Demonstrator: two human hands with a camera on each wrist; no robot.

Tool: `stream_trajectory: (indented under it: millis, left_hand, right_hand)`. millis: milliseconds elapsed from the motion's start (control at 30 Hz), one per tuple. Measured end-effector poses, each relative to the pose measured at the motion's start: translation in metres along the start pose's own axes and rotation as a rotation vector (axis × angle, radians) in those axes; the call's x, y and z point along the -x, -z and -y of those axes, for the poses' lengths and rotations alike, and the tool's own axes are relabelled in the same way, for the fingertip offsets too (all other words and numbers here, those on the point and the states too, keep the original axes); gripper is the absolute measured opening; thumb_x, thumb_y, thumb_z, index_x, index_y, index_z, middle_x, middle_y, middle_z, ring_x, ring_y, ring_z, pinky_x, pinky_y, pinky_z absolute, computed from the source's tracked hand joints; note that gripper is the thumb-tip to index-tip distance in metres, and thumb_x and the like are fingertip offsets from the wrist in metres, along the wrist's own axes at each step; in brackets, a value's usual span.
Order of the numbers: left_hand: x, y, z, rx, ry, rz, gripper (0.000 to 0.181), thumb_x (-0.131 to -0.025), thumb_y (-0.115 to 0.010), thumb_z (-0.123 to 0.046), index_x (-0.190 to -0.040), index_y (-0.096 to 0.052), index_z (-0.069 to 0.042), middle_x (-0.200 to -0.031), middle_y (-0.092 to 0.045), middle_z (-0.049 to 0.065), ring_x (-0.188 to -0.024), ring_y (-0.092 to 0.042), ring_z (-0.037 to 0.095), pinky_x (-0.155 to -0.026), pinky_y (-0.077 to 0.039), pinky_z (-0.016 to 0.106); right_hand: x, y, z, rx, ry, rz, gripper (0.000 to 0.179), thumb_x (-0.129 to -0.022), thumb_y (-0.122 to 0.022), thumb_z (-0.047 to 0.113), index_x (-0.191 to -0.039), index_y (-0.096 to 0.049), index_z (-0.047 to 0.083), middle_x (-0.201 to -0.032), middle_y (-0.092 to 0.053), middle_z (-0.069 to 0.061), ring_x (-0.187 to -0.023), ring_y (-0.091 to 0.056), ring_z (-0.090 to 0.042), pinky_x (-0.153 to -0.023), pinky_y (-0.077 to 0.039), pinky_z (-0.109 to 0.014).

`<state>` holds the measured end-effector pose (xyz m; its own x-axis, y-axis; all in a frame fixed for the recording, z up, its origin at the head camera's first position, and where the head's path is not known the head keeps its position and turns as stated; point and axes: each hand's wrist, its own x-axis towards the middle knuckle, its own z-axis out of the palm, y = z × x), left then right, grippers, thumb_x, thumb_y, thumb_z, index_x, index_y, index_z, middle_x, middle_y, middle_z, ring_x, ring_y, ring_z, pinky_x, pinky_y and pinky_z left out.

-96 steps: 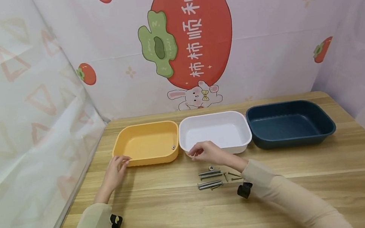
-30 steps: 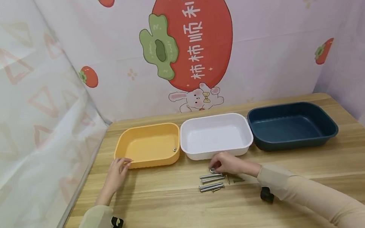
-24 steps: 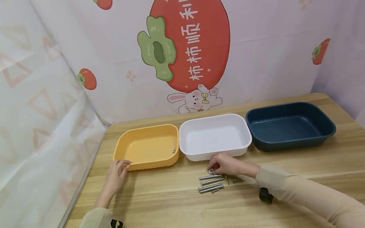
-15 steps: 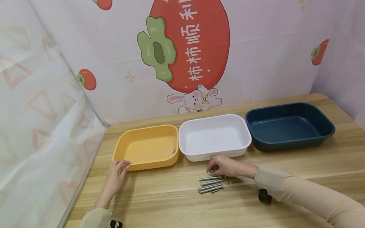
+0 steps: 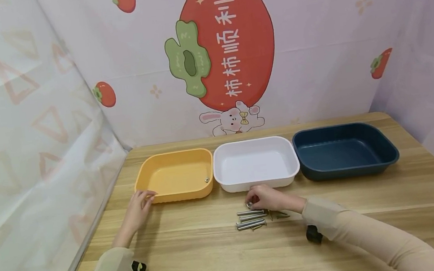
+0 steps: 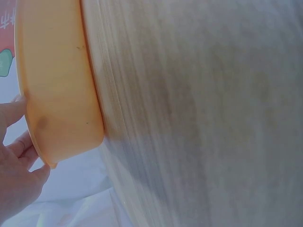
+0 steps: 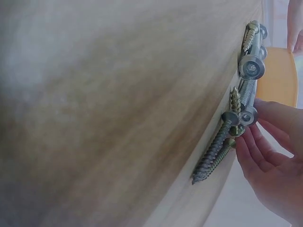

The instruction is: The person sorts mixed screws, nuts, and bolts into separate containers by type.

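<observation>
At the front left corner of a yellow plastic bin [image 5: 183, 195], my left hand [image 5: 137, 211] holds the rim between thumb and fingers. A small metal nut [image 5: 207, 180] lies inside that bin at its right end. My right hand [image 5: 264, 196] is low over the table just in front of the white bin [image 5: 259, 185], thumb and index finger pinching a silver nut [image 5: 249, 204]. Right below these fingers lie several silver bolts [image 5: 251, 225] with round heads. Pointed screws [image 7: 213, 149] lie beside the bolts, partly under the right hand in the head view.
A dark blue bin [image 5: 351, 172] stands right of the white one, the three bins in a row along the back of the wooden table [image 5: 216, 262]. Behind them hangs a printed cloth [image 5: 304, 52]; another cloth [image 5: 40, 152] closes off the left side.
My right hand has come down from the front edge of the white bin to the nut by the bolts, shifting it slightly left. The left hand has stayed on the yellow bin's rim.
</observation>
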<state>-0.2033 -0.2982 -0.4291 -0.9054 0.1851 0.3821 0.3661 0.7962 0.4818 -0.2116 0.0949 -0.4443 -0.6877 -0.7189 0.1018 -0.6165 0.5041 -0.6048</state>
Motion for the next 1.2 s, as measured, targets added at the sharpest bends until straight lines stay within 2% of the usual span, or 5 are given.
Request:
stream_trajectory:
  millis: [367,700,1033,1200]
  left_hand:
    - [0.001,0.000,0.000,0.008,-0.006,-0.005,0.011,-0.086,-0.053,0.000,-0.094,-0.060,0.002,-0.091,-0.053,0.017,-0.088,-0.048,0.033,-0.074,-0.039,0.045]
    - [0.000,-0.002,0.002,-0.001,-0.043,-0.033,0.010,-0.084,-0.054,0.002,-0.092,-0.061,0.002,-0.089,-0.054,0.017,-0.086,-0.048,0.033,-0.072,-0.038,0.044]
    - [0.000,-0.001,0.002,0.006,-0.023,-0.016,0.010,-0.085,-0.054,0.001,-0.092,-0.060,0.002,-0.090,-0.054,0.017,-0.088,-0.048,0.033,-0.073,-0.038,0.045]
    - [0.000,-0.001,0.002,0.007,-0.028,-0.018,0.010,-0.084,-0.054,0.002,-0.092,-0.060,0.002,-0.090,-0.054,0.017,-0.087,-0.048,0.032,-0.073,-0.039,0.045]
  right_hand:
    - [-0.003,0.001,0.005,-0.028,0.030,-0.020,0.014,-0.076,-0.065,0.001,-0.090,-0.066,0.000,-0.081,-0.059,-0.003,-0.072,-0.054,-0.007,-0.063,-0.046,-0.018]
    - [-0.010,0.000,0.011,-0.060,0.065,-0.051,0.014,-0.076,-0.065,0.000,-0.090,-0.067,0.000,-0.083,-0.062,-0.004,-0.074,-0.056,-0.009,-0.064,-0.046,-0.019]
    - [-0.019,0.002,0.021,-0.120,0.063,-0.057,0.017,-0.077,-0.064,0.001,-0.093,-0.065,-0.002,-0.088,-0.064,-0.005,-0.079,-0.058,-0.011,-0.069,-0.047,-0.020]
    - [-0.025,0.002,0.029,-0.151,0.090,-0.078,0.016,-0.077,-0.065,0.001,-0.092,-0.065,-0.004,-0.087,-0.064,-0.006,-0.078,-0.058,-0.011,-0.069,-0.047,-0.019]
